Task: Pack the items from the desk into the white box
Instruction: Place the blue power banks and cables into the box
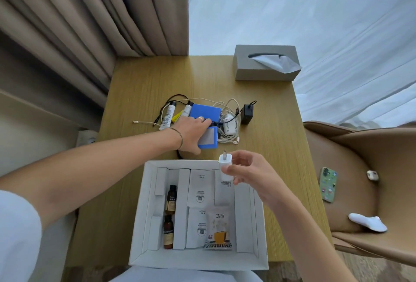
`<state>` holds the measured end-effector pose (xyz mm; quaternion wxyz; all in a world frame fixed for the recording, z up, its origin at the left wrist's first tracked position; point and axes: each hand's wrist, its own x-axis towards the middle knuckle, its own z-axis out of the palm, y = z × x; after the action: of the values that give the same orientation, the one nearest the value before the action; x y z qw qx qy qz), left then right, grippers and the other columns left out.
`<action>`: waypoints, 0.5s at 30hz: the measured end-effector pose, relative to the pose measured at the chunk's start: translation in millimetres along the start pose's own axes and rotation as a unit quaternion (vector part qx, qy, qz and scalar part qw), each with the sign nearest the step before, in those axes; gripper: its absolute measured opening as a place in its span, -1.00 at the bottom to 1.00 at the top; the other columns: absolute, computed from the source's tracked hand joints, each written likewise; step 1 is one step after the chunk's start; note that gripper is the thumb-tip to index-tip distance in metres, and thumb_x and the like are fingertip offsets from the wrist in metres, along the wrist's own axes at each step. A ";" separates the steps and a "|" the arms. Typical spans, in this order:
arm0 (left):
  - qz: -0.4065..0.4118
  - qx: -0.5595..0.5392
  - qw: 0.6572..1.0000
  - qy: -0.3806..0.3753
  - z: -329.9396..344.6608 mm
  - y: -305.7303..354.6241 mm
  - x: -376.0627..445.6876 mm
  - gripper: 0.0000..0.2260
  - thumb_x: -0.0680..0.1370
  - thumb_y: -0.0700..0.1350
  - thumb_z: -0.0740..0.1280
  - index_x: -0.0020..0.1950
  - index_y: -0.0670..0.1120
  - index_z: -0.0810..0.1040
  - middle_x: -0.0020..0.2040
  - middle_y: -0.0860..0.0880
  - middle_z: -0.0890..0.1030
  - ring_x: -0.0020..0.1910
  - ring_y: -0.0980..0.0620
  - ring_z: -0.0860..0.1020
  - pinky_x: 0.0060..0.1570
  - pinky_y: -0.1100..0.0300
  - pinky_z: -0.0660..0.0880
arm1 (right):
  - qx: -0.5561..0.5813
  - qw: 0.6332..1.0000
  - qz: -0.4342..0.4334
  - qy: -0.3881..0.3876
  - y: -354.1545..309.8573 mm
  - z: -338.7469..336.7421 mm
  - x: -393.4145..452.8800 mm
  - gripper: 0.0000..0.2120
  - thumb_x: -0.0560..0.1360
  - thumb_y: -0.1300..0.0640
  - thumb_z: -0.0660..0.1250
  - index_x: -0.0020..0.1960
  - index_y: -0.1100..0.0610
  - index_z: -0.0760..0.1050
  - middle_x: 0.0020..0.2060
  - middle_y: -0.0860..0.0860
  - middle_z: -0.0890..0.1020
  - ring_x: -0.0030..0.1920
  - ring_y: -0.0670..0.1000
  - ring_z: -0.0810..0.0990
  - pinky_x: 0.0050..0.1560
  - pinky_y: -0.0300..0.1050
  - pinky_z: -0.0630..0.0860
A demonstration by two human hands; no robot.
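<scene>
The white box stands open at the desk's near edge. It holds two brown bottles, white sachets and a printed packet. My right hand holds a white plug adapter above the box's far right corner. My left hand reaches over the desk and grips a blue case; a second blue case lies just behind it. White tubes, tangled white cables and a black charger lie around them.
A grey tissue box sits at the desk's far right corner. Beige curtains hang at the left. A tan chair at the right carries a green phone, a small earbud case and a white cloth.
</scene>
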<state>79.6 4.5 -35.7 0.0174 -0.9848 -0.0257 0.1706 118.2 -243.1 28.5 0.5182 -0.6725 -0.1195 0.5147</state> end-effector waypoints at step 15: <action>-0.156 -0.467 0.817 0.300 -112.0 -26.6 -102.5 -0.47 0.19 0.23 0.52 0.05 0.12 0.42 -0.10 0.16 0.59 -0.20 0.22 0.62 -0.30 0.34 0.53 | -0.152 0.983 0.098 0.019 60.2 78.3 25.5 -0.70 0.44 -0.01 0.54 0.06 0.10 0.56 -0.17 0.07 0.73 -0.29 -0.05 0.71 -0.30 -0.21 0.61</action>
<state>19.8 22.3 105.2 -0.4113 -0.8598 -0.2496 -0.1712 43.2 -206.6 -30.2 0.3594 -0.7614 -0.1204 0.5259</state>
